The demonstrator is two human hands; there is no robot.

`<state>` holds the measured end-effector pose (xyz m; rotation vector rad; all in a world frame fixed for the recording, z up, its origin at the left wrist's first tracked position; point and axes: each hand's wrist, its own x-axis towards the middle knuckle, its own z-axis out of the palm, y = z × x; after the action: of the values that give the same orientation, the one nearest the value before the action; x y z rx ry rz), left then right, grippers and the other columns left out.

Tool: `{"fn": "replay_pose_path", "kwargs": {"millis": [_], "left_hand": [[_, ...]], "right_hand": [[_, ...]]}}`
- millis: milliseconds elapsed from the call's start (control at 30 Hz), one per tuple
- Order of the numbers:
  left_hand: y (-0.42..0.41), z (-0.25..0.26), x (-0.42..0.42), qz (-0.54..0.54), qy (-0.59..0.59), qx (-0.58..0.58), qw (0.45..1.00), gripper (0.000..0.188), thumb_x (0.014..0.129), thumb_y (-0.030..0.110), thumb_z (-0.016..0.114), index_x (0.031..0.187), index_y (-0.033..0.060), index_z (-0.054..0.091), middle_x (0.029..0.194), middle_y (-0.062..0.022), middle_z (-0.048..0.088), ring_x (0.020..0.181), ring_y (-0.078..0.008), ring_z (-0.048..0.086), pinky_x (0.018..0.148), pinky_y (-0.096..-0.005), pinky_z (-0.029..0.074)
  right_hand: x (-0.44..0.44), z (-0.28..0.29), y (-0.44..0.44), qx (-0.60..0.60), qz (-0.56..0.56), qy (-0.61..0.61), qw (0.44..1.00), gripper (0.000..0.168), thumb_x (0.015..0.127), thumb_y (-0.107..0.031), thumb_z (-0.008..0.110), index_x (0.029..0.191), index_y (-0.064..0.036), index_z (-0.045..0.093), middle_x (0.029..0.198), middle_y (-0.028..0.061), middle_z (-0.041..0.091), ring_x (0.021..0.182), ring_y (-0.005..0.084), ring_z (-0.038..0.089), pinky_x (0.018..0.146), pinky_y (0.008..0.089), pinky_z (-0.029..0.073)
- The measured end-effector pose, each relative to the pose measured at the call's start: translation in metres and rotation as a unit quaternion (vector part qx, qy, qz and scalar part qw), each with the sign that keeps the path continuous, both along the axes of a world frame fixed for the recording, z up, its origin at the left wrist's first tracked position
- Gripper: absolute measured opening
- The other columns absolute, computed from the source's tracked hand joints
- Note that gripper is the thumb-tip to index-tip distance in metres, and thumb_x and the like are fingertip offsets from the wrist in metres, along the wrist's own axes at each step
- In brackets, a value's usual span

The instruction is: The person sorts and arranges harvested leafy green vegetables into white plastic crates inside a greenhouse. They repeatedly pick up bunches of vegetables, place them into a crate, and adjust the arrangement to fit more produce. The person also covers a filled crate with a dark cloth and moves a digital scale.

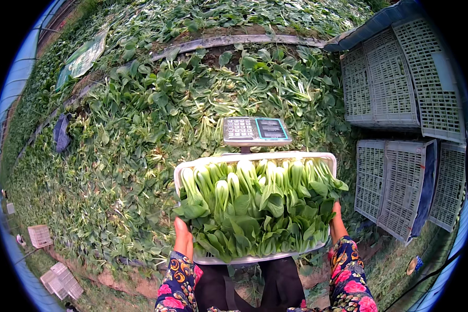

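Observation:
A white plastic crate [255, 259] full of bok choy [253, 206] is in front of me, the pale stems toward its far side and the leaves toward me. My left hand [182, 234] grips its left side and my right hand [337, 220] its right side; the fingers of both are mostly hidden by the crate and leaves. Just beyond the far rim stands the keypad and display head of a digital scale [257, 130] on a short post. Whether the crate touches a scale platform below it, I cannot tell.
Cut leaves [132, 187] cover the ground around. Stacked plastic crates [390, 78] stand at the right, with more crates [399, 187] nearer me. A dark blue cloth [61, 133] and a green sheet [82, 58] lie at the left. Other crates [61, 280] are at lower left.

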<state>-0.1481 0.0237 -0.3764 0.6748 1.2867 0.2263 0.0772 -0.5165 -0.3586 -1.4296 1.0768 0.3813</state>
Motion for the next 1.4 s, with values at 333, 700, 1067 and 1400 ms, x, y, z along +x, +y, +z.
{"fn": "replay_pose_path", "kwargs": {"millis": [333, 700, 1067, 1400], "left_hand": [[-0.028, 0.008, 0.037, -0.025, 0.020, -0.052, 0.998, 0.042, 0.090, 0.033, 0.036, 0.111, 0.0009, 0.053, 0.109, -0.0102, 0.057, 0.096, -0.0226, 0.055, 0.085, -0.0343, 0.044], [-0.020, 0.021, 0.048, -0.035, 0.054, -0.020, 0.998, 0.044, 0.090, 0.035, 0.035, 0.111, 0.0012, 0.054, 0.109, -0.0087, 0.057, 0.097, -0.0199, 0.055, 0.084, -0.0320, 0.043], [-0.011, -0.007, 0.061, -0.111, 0.052, -0.026, 0.992, 0.043, 0.090, 0.033, 0.035, 0.112, 0.0035, 0.056, 0.106, -0.0079, 0.059, 0.096, -0.0160, 0.055, 0.084, -0.0278, 0.042], [0.040, 0.054, -0.022, -0.315, 0.231, 0.243, 0.888, 0.033, 0.081, 0.038, 0.049, 0.089, 0.0091, 0.062, 0.081, -0.0107, 0.063, 0.080, -0.0273, 0.060, 0.069, -0.0368, 0.045]], "right_hand": [[-0.038, -0.051, -0.105, -0.131, 0.156, -0.045, 0.978, 0.034, 0.087, -0.033, 0.042, 0.084, -0.004, 0.060, 0.074, 0.0060, 0.059, 0.063, 0.0201, 0.058, 0.058, 0.0328, 0.048], [-0.023, -0.096, -0.109, -0.056, 0.220, -0.083, 0.970, 0.037, 0.086, -0.034, 0.047, 0.102, -0.002, 0.055, 0.094, 0.0091, 0.059, 0.081, 0.0224, 0.058, 0.071, 0.0324, 0.047], [-0.015, -0.026, -0.049, -0.175, -0.017, 0.050, 0.983, 0.049, 0.087, -0.051, 0.039, 0.092, -0.005, 0.054, 0.076, 0.0067, 0.057, 0.065, 0.0242, 0.055, 0.061, 0.0337, 0.046], [-0.083, 0.066, -0.022, -0.254, 0.026, 0.121, 0.959, 0.062, 0.082, -0.065, 0.035, 0.091, -0.006, 0.051, 0.078, 0.0080, 0.054, 0.066, 0.0238, 0.052, 0.057, 0.0370, 0.043]]}}
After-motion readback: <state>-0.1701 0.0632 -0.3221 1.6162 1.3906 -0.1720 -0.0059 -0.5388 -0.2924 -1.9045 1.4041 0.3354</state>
